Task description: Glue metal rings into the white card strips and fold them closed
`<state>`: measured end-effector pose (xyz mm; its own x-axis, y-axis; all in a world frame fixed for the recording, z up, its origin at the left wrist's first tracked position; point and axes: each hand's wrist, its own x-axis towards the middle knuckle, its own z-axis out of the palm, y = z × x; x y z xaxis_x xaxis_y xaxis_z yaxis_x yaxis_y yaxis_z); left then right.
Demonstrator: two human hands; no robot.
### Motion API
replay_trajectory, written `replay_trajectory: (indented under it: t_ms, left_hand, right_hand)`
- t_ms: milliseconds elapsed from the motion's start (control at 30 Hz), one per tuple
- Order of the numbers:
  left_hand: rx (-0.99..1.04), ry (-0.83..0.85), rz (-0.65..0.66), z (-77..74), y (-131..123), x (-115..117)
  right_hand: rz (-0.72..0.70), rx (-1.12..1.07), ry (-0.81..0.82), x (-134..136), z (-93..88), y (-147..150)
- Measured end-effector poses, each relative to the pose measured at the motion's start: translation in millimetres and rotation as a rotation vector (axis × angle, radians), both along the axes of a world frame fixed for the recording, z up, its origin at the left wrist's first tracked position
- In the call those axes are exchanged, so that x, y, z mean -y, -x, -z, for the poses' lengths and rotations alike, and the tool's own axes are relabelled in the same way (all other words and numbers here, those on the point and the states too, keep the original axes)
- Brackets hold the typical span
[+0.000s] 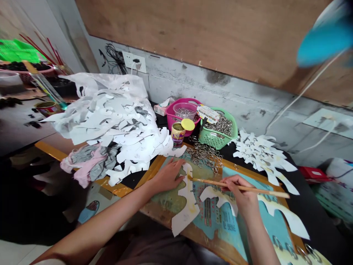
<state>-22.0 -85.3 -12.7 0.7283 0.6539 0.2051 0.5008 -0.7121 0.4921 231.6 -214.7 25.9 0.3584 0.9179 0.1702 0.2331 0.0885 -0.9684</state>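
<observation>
My left hand (pixel 169 175) lies with its fingers spread over the stained board (pixel 168 198), its fingertips at the edge of a white cutout with a jagged outline (pixel 188 195). My right hand (pixel 241 191) is closed around a long wooden paintbrush (pixel 264 190). The brush tip rests on the upper part of that cutout, where a yellowish smear shows. Just right of it lies a second white cutout (pixel 211 192), partly behind my right hand. More cutouts with metal rings (pixel 291 248) along their edges lie at the lower right.
A large heap of white cutouts (pixel 107 114) and a crumpled pink-grey cloth (pixel 91 162) are at left. Behind the board stand an open can (pixel 178 134), a pink basket (pixel 169 114), a green basket (pixel 212 139) and loose rings (pixel 205 154). More cutouts (pixel 259 152) lie right.
</observation>
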Motion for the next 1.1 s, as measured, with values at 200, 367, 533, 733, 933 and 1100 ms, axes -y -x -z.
replay_trajectory:
  t_ms: [200, 367, 533, 733, 933, 1100]
  left_hand:
    - [0.041, 0.001, -0.004, 5.2, 2, 0]
    - [0.042, 0.008, -0.018, 6.7, 1, 0]
    - [0.026, 0.000, -0.025, 4.3, 0, 1]
    - [0.024, -0.003, -0.033, 4.1, 0, 2]
    - [0.007, -0.031, -0.023, 10.4, 1, 0]
    - [0.000, -0.053, -0.019, 10.8, 0, 1]
  right_hand:
    - [0.006, 0.061, 0.004, -1, -5.7, -2]
    - [0.007, 0.045, -0.033, -2, -4.8, 2]
    - [-0.003, 0.053, -0.081, -5, -0.9, 7]
    - [-0.012, 0.195, -0.058, -11, -1.5, 8]
    - [-0.065, 0.291, -0.085, -14, -6.5, 12]
    - [-0.055, 0.408, -0.119, -16, -9.1, 16]
